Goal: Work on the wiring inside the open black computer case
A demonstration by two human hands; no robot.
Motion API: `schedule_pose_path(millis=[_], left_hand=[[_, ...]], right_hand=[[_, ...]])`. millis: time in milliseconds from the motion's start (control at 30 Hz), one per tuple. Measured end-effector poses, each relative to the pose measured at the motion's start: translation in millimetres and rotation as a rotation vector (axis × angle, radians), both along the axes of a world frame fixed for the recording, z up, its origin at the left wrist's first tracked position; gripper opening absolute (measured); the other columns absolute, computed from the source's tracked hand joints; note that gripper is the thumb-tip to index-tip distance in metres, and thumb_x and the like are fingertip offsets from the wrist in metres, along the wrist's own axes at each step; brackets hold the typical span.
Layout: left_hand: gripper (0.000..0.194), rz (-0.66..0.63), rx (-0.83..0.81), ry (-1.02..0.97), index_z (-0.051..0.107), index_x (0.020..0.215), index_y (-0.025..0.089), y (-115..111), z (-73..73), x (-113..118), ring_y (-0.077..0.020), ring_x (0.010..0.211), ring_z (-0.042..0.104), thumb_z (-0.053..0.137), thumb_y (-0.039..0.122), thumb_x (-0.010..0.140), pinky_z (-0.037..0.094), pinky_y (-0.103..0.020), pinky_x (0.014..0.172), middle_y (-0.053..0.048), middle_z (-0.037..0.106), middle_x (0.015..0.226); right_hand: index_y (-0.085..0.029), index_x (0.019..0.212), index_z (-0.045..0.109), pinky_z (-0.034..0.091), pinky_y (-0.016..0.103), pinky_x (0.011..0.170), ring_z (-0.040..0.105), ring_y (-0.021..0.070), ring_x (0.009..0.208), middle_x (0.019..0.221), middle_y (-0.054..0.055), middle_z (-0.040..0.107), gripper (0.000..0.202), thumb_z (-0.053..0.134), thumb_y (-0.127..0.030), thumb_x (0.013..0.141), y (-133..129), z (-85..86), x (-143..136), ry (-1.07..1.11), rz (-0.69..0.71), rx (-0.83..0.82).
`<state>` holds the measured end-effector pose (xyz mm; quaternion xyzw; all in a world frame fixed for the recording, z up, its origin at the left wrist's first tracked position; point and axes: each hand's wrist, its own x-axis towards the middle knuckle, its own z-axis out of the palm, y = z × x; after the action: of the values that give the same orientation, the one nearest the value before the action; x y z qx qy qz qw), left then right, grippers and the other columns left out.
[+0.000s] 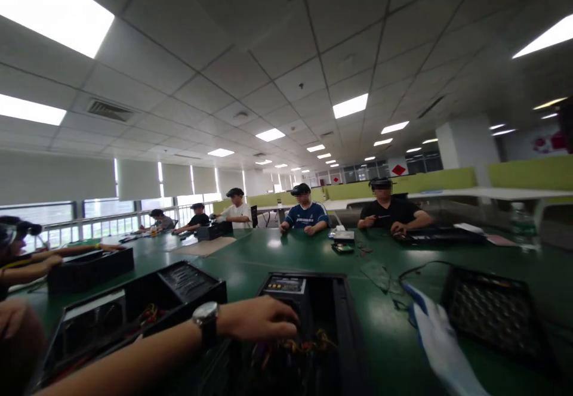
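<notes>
My left hand (pixel 262 318), bare and with a watch (pixel 206 312) on its wrist, reaches in from the lower left over an open black computer case (pixel 353 336). Its fingers are slightly bent and apart, and I see nothing held in them. Below the fingers lie bundled coloured cables (pixel 308 343), blurred and dark. A power supply (pixel 284 284) with a label sits in the case's far end, just past the hand. A white and blue glove (pixel 432 330) lies to the right of the case. My right hand does not show.
Another open case (pixel 188 282) stands on the left, and a co-worker's blurred hand (pixel 15 324) is at the left edge. A dark panel with a honeycomb pattern (pixel 495 312) and a bottle (pixel 523 226) are on the right. Several people sit around the green table (pixel 259 250).
</notes>
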<state>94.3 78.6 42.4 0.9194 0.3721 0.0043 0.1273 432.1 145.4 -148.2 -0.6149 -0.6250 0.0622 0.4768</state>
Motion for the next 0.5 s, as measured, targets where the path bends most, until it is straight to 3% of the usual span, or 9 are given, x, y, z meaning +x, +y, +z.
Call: schedule_pose_path(millis=[33, 100, 200, 267, 333, 400, 500], left_hand=[[0.061, -0.012, 0.054, 0.052, 0.059, 0.142, 0.022, -4, 0.5, 1, -0.0284, 0.117, 0.064, 0.052, 0.064, 0.098, 0.048, -0.039, 0.107, -0.011, 0.067, 0.128], [0.077, -0.055, 0.129, 0.199, 0.052, 0.149, 0.021, -6, -10.7, 5, -0.0348, 0.123, 0.060, 0.072, 0.060, 0.086, 0.047, -0.046, 0.109, -0.016, 0.062, 0.135], [0.102, -0.105, 0.105, 0.350, 0.040, 0.157, 0.025, -4, -48.9, 15, -0.0431, 0.123, 0.059, 0.080, 0.067, 0.073, 0.051, -0.058, 0.103, -0.020, 0.057, 0.139], [0.113, -0.070, 0.112, 0.374, 0.037, 0.158, 0.027, -1, -74.2, 21, -0.0477, 0.124, 0.056, 0.085, 0.069, 0.065, 0.053, -0.062, 0.097, -0.023, 0.050, 0.143], [0.114, -0.008, 0.121, 0.367, 0.038, 0.157, 0.027, 4, -90.2, 24, -0.0502, 0.129, 0.051, 0.089, 0.064, 0.062, 0.053, -0.063, 0.096, -0.025, 0.043, 0.146], [0.112, 0.046, 0.111, 0.345, 0.041, 0.155, 0.029, 7, -94.7, 26, -0.0517, 0.134, 0.045, 0.093, 0.057, 0.060, 0.051, -0.062, 0.100, -0.023, 0.039, 0.148], [0.112, 0.101, 0.048, 0.326, 0.045, 0.152, 0.033, 11, -87.1, 28, -0.0534, 0.137, 0.040, 0.097, 0.051, 0.054, 0.047, -0.062, 0.106, -0.019, 0.034, 0.150]], right_hand=[[-0.023, 0.127, 0.062, 0.053, 0.060, 0.095, 0.062, 0.0406, 0.113, 0.127, 0.020, 0.060, 0.049, 0.051, -0.047, 0.086, -14, 5.0, -8, -0.115, 0.072, 0.055], [-0.023, 0.128, 0.063, 0.051, 0.062, 0.099, 0.059, 0.0414, 0.118, 0.134, 0.020, 0.057, 0.049, 0.057, -0.044, 0.084, -42, 22.0, -23, -0.337, 0.216, 0.162], [-0.022, 0.130, 0.063, 0.047, 0.064, 0.105, 0.053, 0.0414, 0.127, 0.144, 0.019, 0.052, 0.050, 0.061, -0.038, 0.083, -78, 61.9, -38, -0.598, 0.379, 0.279], [-0.021, 0.132, 0.063, 0.044, 0.066, 0.109, 0.049, 0.0417, 0.131, 0.148, 0.018, 0.050, 0.050, 0.061, -0.031, 0.083, -97, 91.3, -43, -0.797, 0.503, 0.362], [-0.020, 0.132, 0.064, 0.040, 0.070, 0.111, 0.044, 0.0437, 0.136, 0.151, 0.018, 0.048, 0.049, 0.059, -0.023, 0.084, -111, 117.3, -50, -0.953, 0.601, 0.421], [-0.017, 0.131, 0.065, 0.037, 0.073, 0.112, 0.041, 0.0463, 0.140, 0.152, 0.019, 0.048, 0.048, 0.054, -0.015, 0.085, -118, 137.3, -62, -1.079, 0.669, 0.372], [-0.015, 0.131, 0.066, 0.041, 0.067, 0.111, 0.046, 0.0453, 0.137, 0.148, 0.020, 0.053, 0.046, 0.050, -0.013, 0.088, -113, 156.2, -89, -1.206, 0.722, 0.020]])
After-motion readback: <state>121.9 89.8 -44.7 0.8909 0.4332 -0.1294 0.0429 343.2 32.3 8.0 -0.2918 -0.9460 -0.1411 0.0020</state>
